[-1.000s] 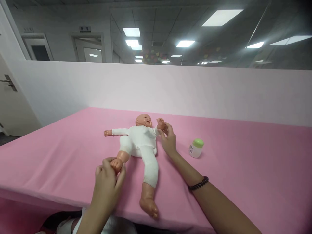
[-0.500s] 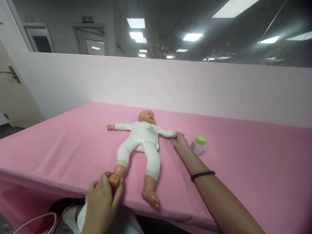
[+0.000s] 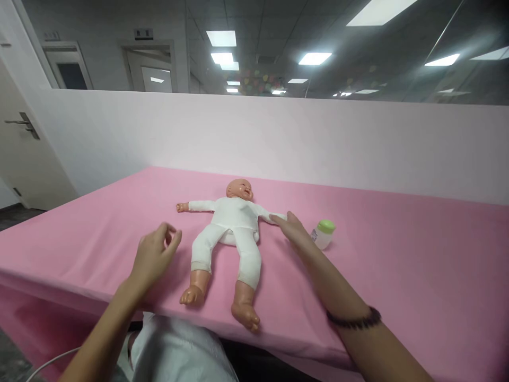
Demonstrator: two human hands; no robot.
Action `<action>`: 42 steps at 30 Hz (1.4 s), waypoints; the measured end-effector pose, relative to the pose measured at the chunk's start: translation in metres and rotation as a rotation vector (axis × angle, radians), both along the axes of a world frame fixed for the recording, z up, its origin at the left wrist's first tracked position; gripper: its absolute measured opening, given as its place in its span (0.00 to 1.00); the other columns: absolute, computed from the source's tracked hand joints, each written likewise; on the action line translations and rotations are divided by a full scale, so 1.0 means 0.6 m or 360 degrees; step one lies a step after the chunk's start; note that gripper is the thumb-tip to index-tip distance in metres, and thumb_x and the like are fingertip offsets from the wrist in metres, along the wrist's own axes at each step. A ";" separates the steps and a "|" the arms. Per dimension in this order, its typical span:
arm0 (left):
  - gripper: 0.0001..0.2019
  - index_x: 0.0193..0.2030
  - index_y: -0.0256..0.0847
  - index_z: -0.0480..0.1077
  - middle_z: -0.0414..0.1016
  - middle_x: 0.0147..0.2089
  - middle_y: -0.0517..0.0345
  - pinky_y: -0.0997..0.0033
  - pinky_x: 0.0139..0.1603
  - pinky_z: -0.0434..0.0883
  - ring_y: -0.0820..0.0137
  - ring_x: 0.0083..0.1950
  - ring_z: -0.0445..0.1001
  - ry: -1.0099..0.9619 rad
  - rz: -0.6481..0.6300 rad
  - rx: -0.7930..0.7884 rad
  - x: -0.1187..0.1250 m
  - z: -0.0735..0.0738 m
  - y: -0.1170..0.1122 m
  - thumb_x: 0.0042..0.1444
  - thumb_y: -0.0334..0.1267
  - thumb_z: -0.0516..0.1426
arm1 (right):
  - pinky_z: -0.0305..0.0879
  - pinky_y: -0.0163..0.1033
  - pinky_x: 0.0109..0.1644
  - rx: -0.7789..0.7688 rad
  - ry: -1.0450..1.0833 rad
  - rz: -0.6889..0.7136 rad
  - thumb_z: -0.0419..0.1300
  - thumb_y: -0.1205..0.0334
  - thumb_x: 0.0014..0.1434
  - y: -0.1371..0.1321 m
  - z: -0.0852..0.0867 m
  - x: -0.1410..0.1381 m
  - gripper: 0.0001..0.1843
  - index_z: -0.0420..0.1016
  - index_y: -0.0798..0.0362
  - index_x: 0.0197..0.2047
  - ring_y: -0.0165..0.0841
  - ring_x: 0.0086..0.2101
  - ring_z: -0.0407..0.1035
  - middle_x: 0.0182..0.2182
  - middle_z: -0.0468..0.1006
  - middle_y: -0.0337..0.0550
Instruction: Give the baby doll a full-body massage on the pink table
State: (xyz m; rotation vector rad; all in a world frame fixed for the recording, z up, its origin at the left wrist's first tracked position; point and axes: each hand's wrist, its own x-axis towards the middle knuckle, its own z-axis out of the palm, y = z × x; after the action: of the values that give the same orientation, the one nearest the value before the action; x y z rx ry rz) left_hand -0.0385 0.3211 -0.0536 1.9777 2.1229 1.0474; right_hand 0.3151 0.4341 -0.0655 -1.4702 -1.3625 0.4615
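Observation:
A baby doll (image 3: 230, 225) in a white suit lies on its back on the pink table (image 3: 397, 265), arms spread and bare feet toward me. My right hand (image 3: 293, 229) rests on the end of the doll's outstretched arm. Its fingers lie flat along the sleeve and cover the doll's hand. My left hand (image 3: 155, 253) hovers over the cloth just left of the doll's leg, holding nothing, with its fingers loosely curled and apart. A dark bead bracelet (image 3: 353, 319) is on my right wrist.
A small jar with a green lid (image 3: 323, 233) stands just right of my right hand. A pale pink wall (image 3: 278, 138) runs behind the table. There is a door with a handle (image 3: 24, 124) at the far left. A white cable (image 3: 47, 361) hangs below the table's front edge.
My left hand has let go of the doll's foot and risen to the left. The leg now lies straight on the cloth. My right hand stays on the doll's outstretched arm.

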 end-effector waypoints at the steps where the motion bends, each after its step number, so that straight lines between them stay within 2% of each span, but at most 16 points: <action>1: 0.18 0.45 0.43 0.66 0.74 0.37 0.54 0.61 0.42 0.64 0.59 0.37 0.73 0.0109 0.0045 -0.0024 -0.012 0.009 0.045 0.63 0.54 0.47 | 0.69 0.55 0.49 -0.0138 -0.0066 0.0035 0.67 0.41 0.49 -0.045 0.011 -0.017 0.42 0.68 0.60 0.60 0.58 0.52 0.69 0.55 0.72 0.68; 3: 0.23 0.57 0.39 0.63 0.73 0.50 0.42 0.54 0.50 0.64 0.49 0.50 0.71 0.0333 0.0098 -0.0066 -0.032 0.016 0.138 0.60 0.51 0.50 | 0.70 0.49 0.45 -0.0081 -0.0219 0.0317 0.65 0.41 0.54 -0.143 0.026 -0.055 0.45 0.59 0.52 0.69 0.52 0.48 0.74 0.54 0.74 0.59; 5: 0.31 0.64 0.37 0.58 0.65 0.61 0.32 0.47 0.58 0.60 0.42 0.62 0.64 0.0444 0.0107 -0.0156 -0.049 0.007 0.219 0.57 0.50 0.52 | 0.68 0.42 0.32 -0.0067 -0.0353 0.0460 0.63 0.43 0.57 -0.233 0.024 -0.092 0.43 0.55 0.46 0.71 0.45 0.34 0.77 0.43 0.81 0.51; 6: 0.34 0.65 0.37 0.57 0.62 0.64 0.30 0.45 0.60 0.57 0.40 0.65 0.60 0.0439 0.0094 -0.0247 -0.056 -0.002 0.251 0.55 0.51 0.54 | 0.65 0.40 0.28 -0.0110 -0.0399 0.0481 0.62 0.44 0.57 -0.269 0.016 -0.107 0.42 0.56 0.45 0.71 0.44 0.29 0.77 0.37 0.81 0.48; 8: 0.37 0.64 0.37 0.59 0.61 0.65 0.28 0.41 0.61 0.55 0.37 0.66 0.58 0.0381 0.0065 -0.0455 -0.070 -0.026 0.295 0.51 0.56 0.57 | 0.61 0.40 0.23 -0.0154 -0.0574 0.0430 0.63 0.44 0.57 -0.315 -0.013 -0.129 0.42 0.57 0.49 0.70 0.45 0.25 0.75 0.30 0.81 0.47; 10: 0.33 0.58 0.39 0.64 0.64 0.62 0.30 0.40 0.60 0.55 0.37 0.64 0.59 0.0300 0.0108 -0.0429 -0.084 -0.050 0.314 0.52 0.60 0.55 | 0.64 0.42 0.25 -0.0085 -0.0705 0.0310 0.64 0.44 0.55 -0.329 -0.049 -0.138 0.44 0.58 0.51 0.69 0.49 0.28 0.77 0.36 0.82 0.53; 13: 0.26 0.45 0.40 0.67 0.72 0.51 0.39 0.46 0.57 0.59 0.45 0.56 0.67 0.0166 0.0003 -0.0261 -0.102 -0.074 0.319 0.52 0.61 0.55 | 0.67 0.43 0.26 -0.0032 -0.0623 0.0215 0.64 0.45 0.56 -0.323 -0.089 -0.144 0.42 0.57 0.51 0.69 0.50 0.31 0.78 0.39 0.82 0.55; 16: 0.22 0.40 0.41 0.65 0.73 0.40 0.50 0.58 0.47 0.66 0.57 0.44 0.71 -0.0296 -0.0207 -0.0101 -0.113 -0.081 0.314 0.48 0.57 0.61 | 0.72 0.45 0.30 -0.0048 -0.0270 0.0071 0.61 0.43 0.57 -0.324 -0.096 -0.151 0.36 0.61 0.46 0.66 0.49 0.36 0.78 0.42 0.81 0.53; 18: 0.23 0.43 0.41 0.65 0.73 0.41 0.52 0.63 0.43 0.67 0.62 0.42 0.71 -0.0716 -0.0307 0.0068 -0.110 -0.079 0.312 0.47 0.53 0.63 | 0.76 0.47 0.38 -0.0065 0.0004 -0.0074 0.63 0.42 0.56 -0.333 -0.090 -0.154 0.32 0.66 0.46 0.60 0.48 0.41 0.78 0.44 0.79 0.52; 21: 0.23 0.45 0.40 0.64 0.71 0.44 0.53 0.65 0.45 0.70 0.67 0.43 0.71 -0.1214 -0.0358 0.0279 -0.086 -0.072 0.313 0.47 0.49 0.65 | 0.76 0.46 0.48 0.0032 0.0449 -0.0173 0.67 0.44 0.53 -0.343 -0.079 -0.148 0.29 0.68 0.48 0.53 0.44 0.45 0.76 0.47 0.77 0.51; 24: 0.20 0.44 0.39 0.64 0.70 0.47 0.52 0.64 0.50 0.71 0.68 0.46 0.72 -0.1514 -0.0334 0.0414 -0.048 -0.060 0.315 0.48 0.44 0.65 | 0.75 0.44 0.52 0.0228 0.0741 -0.0183 0.68 0.50 0.55 -0.339 -0.066 -0.133 0.27 0.67 0.49 0.54 0.42 0.50 0.74 0.53 0.74 0.52; 26: 0.18 0.45 0.38 0.65 0.71 0.49 0.49 0.62 0.53 0.71 0.66 0.50 0.73 -0.1584 -0.0341 0.0496 -0.019 -0.049 0.313 0.51 0.43 0.63 | 0.75 0.45 0.53 0.0369 0.0719 -0.0127 0.67 0.53 0.56 -0.326 -0.050 -0.124 0.26 0.68 0.49 0.55 0.42 0.53 0.73 0.56 0.73 0.53; 30: 0.18 0.52 0.39 0.66 0.72 0.55 0.46 0.60 0.59 0.70 0.63 0.56 0.73 -0.1379 -0.0576 0.0705 0.038 -0.025 0.290 0.58 0.45 0.59 | 0.76 0.46 0.52 0.0582 0.0614 0.0138 0.66 0.56 0.58 -0.286 -0.002 -0.125 0.23 0.70 0.46 0.56 0.42 0.54 0.72 0.56 0.74 0.51; 34: 0.18 0.58 0.40 0.68 0.73 0.58 0.46 0.59 0.62 0.69 0.63 0.59 0.72 -0.0866 -0.0907 0.0692 0.079 -0.016 0.253 0.64 0.44 0.53 | 0.77 0.45 0.50 0.0458 0.0665 0.0509 0.65 0.57 0.60 -0.240 0.039 -0.145 0.20 0.70 0.45 0.54 0.39 0.48 0.76 0.52 0.77 0.48; 38: 0.17 0.58 0.42 0.71 0.75 0.56 0.47 0.57 0.61 0.69 0.62 0.58 0.73 -0.0235 -0.1243 0.0515 0.091 -0.022 0.231 0.66 0.42 0.50 | 0.76 0.43 0.49 0.0214 0.0640 0.0682 0.63 0.56 0.60 -0.201 0.042 -0.169 0.14 0.71 0.48 0.49 0.37 0.42 0.78 0.44 0.81 0.45; 42: 0.17 0.58 0.42 0.72 0.76 0.56 0.48 0.59 0.59 0.70 0.63 0.57 0.73 -0.0184 -0.1268 0.0564 0.089 -0.027 0.230 0.67 0.41 0.50 | 0.75 0.43 0.51 0.0213 0.0569 0.0681 0.61 0.59 0.61 -0.180 0.032 -0.185 0.11 0.69 0.48 0.47 0.38 0.47 0.77 0.48 0.79 0.45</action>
State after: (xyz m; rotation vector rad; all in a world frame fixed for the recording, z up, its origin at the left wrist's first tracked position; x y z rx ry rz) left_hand 0.0148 0.4593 -0.0699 2.4783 0.9406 1.3419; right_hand 0.2043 0.3258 -0.0461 -0.9286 -1.3823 0.8448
